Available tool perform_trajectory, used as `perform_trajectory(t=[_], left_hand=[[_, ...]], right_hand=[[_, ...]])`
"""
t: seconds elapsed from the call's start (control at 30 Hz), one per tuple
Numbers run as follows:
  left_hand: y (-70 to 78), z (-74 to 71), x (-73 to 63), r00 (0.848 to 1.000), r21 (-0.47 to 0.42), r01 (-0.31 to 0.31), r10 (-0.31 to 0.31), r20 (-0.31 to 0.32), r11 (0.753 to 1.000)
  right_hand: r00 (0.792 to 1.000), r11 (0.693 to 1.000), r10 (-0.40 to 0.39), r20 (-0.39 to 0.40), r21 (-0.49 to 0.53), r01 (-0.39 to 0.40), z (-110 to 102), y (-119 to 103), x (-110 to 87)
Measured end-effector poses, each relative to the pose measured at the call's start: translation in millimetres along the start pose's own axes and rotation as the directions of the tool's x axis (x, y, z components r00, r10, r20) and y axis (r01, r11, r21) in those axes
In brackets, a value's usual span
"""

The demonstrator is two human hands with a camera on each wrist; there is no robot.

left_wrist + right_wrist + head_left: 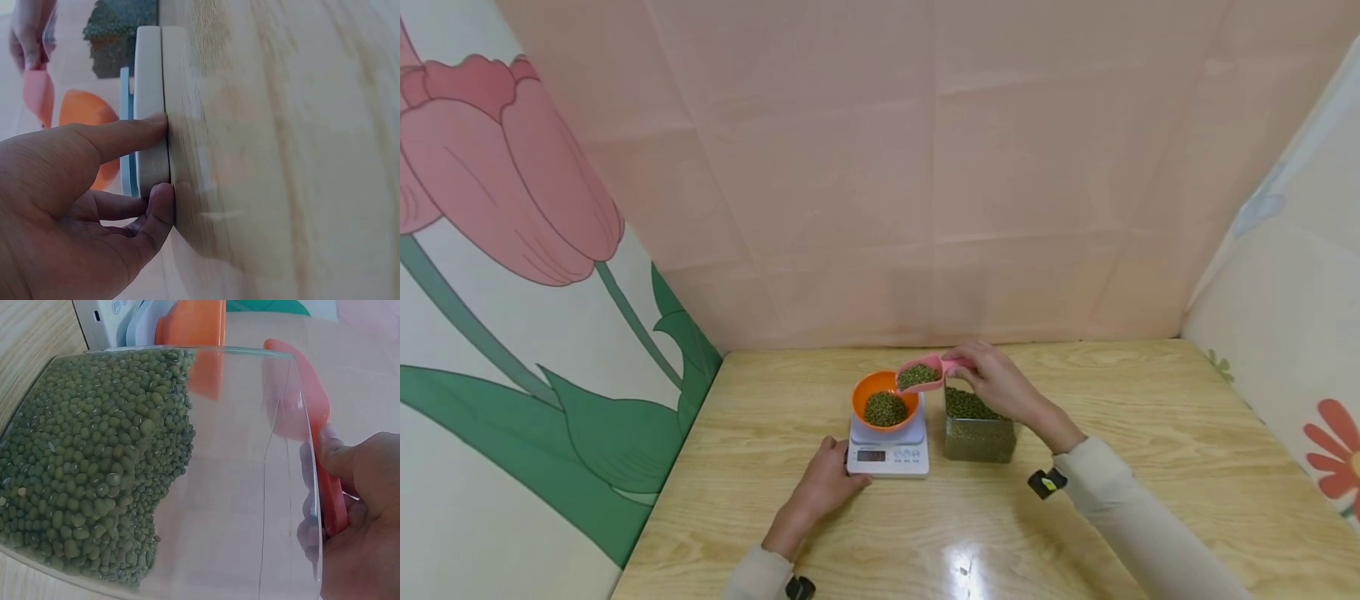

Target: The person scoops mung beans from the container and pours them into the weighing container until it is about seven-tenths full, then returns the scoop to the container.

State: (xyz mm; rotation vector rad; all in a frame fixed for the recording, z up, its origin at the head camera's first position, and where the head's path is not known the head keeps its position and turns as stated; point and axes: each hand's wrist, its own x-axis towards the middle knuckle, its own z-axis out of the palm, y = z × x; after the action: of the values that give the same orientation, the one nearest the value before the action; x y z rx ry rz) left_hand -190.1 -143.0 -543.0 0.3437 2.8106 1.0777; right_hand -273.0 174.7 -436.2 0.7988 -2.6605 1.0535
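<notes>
The table (pixel 1112 475) is light wood with wavy brown lines, and a bright shiny spot shows near the front. Behind it hangs a big pink sheet (pixel 925 183) with fold lines. The left wall (pixel 505 158) has a giant pink tulip with green leaves, and the right wall (pixel 1333 450) has a red flower.

In the middle of the table sits a white scale (pixel 883 467) with a little dark screen (pixel 871 456); the numbers are too small to read. An orange bowl (pixel 859 393) sits on top of it, with a heap of small green beans (pixel 886 409) inside. Just to the right of the scale is a clear box (pixel 231 475), with a deep pile of the same beans and bare see-through wall above them.

The right hand (pixel 1000 385) has its thumb and fingers closed tight on the handle of a pink scoop (pixel 935 365). The scoop is full of beans, and its front end is over the right side of the bowl; I can't tell if they touch. The left hand (pixel 827 483) has its thumb and fingers bent round the near left corner of the scale, holding it snugly
</notes>
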Motion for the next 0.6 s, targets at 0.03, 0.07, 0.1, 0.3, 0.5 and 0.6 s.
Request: perform_trajectory(t=[0.03,0.07,0.1,0.3,0.5,0.6], left_hand=[[-0.1,0.0,0.0,1.000,0.003,-0.003,0.003,-0.002,1.000],[-0.3,0.0,0.2,1.000,0.006,-0.006,0.006,-0.003,1.000],[-0.6,0.2,0.4,1.000,0.008,-0.007,0.007,-0.003,1.000],[-2.3,1.0,1.8,1.000,0.006,-0.010,0.010,0.000,1.000],[-1.6,0.6,2.0,1.000,0.012,-0.010,0.010,0.001,1.000],[-0.7,0.3,1.3,1.000,0.018,-0.007,0.007,0.001,1.000]], right_hand=[[1.000,1.000,-0.003,-0.001,0.000,0.003,0.0,-0.6,0.4],[1.000,1.000,-0.007,-0.003,-0.003,0.007,0.1,-0.9,0.9],[1.000,1.000,-0.011,-0.003,-0.007,0.011,0.2,-1.0,1.4],[1.000,0.999,-0.027,0.007,-0.023,0.027,1.2,-2.1,3.4],[0.999,0.998,-0.044,0.016,-0.038,0.045,3.9,-0.2,5.3],[0.998,0.997,-0.061,0.015,-0.046,0.061,5.0,0.6,5.9]])
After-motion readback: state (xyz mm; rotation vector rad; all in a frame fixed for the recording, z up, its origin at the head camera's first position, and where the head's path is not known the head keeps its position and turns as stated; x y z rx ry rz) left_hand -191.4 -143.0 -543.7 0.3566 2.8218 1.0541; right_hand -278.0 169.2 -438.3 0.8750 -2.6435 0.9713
